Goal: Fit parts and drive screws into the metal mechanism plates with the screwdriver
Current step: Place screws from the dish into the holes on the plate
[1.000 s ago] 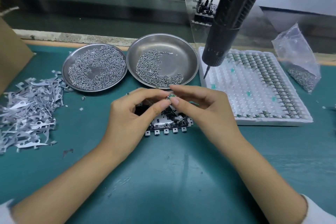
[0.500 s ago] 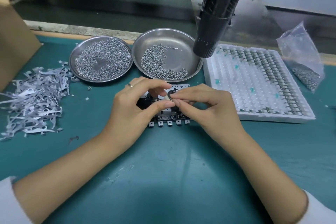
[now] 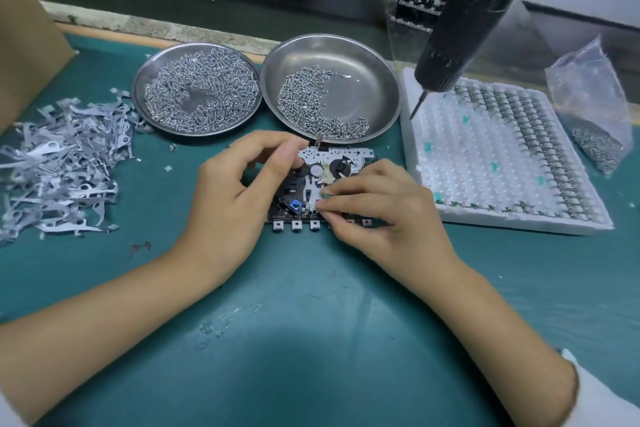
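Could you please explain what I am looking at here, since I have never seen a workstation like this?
This is one view from a camera worn on the person's head, looking down at a green work mat. The left hand steadies a flat metal mechanism plate, while the right hand pinches a small part onto it. Two round steel dishes hold small screws. A black powered screwdriver hangs above a white compartment tray. Loose grey metal strips lie left.
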The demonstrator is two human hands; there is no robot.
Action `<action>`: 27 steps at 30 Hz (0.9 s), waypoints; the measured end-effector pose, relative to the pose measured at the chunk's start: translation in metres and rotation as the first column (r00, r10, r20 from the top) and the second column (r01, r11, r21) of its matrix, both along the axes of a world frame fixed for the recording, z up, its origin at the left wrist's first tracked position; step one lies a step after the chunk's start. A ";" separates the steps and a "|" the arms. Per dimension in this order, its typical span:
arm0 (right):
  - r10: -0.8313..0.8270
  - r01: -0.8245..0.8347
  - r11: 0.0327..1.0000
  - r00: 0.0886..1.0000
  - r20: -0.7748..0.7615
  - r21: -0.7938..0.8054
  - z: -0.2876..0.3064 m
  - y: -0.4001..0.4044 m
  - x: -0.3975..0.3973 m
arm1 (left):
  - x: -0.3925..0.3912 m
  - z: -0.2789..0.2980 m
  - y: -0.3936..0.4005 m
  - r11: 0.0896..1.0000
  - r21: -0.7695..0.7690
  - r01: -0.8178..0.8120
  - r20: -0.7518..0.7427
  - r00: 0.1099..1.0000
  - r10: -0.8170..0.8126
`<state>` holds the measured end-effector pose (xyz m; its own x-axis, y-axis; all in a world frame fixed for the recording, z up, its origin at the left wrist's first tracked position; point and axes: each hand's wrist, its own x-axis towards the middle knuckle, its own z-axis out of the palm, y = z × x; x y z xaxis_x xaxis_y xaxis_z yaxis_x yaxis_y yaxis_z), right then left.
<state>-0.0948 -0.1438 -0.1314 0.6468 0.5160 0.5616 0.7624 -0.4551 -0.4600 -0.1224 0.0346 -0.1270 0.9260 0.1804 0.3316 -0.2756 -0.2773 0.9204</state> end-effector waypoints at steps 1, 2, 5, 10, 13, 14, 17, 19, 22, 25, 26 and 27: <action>-0.002 0.002 1.000 1.000 0.027 -0.005 -0.001 0.001 0.000 | 0.000 0.000 0.000 1.000 -0.002 -0.008 -0.004 1.000 0.008; -0.002 0.003 1.000 0.999 0.053 -0.011 -0.001 0.001 0.000 | 0.000 0.001 0.000 1.000 -0.002 -0.013 -0.008 1.000 0.013; 0.012 -0.007 0.999 0.995 0.100 -0.050 -0.003 0.002 0.001 | 0.000 0.003 0.001 0.999 0.044 0.008 -0.019 1.000 -0.007; 0.030 -0.023 0.996 0.995 0.095 -0.081 -0.003 0.001 0.002 | -0.002 0.006 0.003 0.913 0.380 0.147 0.033 0.984 -0.172; 0.028 -0.029 0.999 0.999 -0.030 -0.035 -0.001 0.000 -0.001 | -0.001 0.003 0.008 0.773 0.602 0.201 0.021 0.963 -0.268; 0.020 -0.020 1.000 0.995 -0.093 -0.004 0.000 0.000 -0.002 | -0.001 0.002 0.009 0.765 0.610 0.206 0.016 0.962 -0.273; -0.002 0.017 0.998 0.977 -0.214 0.064 0.002 0.000 -0.002 | 0.000 0.000 0.009 0.788 0.582 0.202 0.019 0.965 -0.261; 0.001 0.017 0.997 0.973 -0.231 0.076 0.003 0.000 -0.002 | 0.001 -0.002 0.009 0.788 0.581 0.203 0.024 0.964 -0.266; 0.011 0.009 0.997 0.967 -0.256 0.077 0.004 0.000 -0.002 | 0.001 -0.003 0.009 0.793 0.575 0.200 0.032 0.963 -0.267; 0.019 0.005 0.996 0.960 -0.278 0.085 0.004 -0.001 -0.003 | 0.002 -0.004 0.010 0.809 0.550 0.205 0.034 0.963 -0.267; 0.021 0.004 0.996 0.959 -0.282 0.088 0.005 -0.001 -0.003 | 0.003 -0.004 0.010 0.815 0.539 0.213 0.033 0.961 -0.273; 0.019 0.006 0.996 0.959 -0.281 0.090 0.005 -0.001 -0.003 | 0.003 -0.004 0.010 0.819 0.528 0.223 0.030 0.960 -0.280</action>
<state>-0.0981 -0.1450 -0.1261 0.7822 0.4766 0.4012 0.5989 -0.3979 -0.6949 -0.1190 0.0447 -0.1310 0.8716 -0.2774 0.4041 -0.4847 -0.6104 0.6265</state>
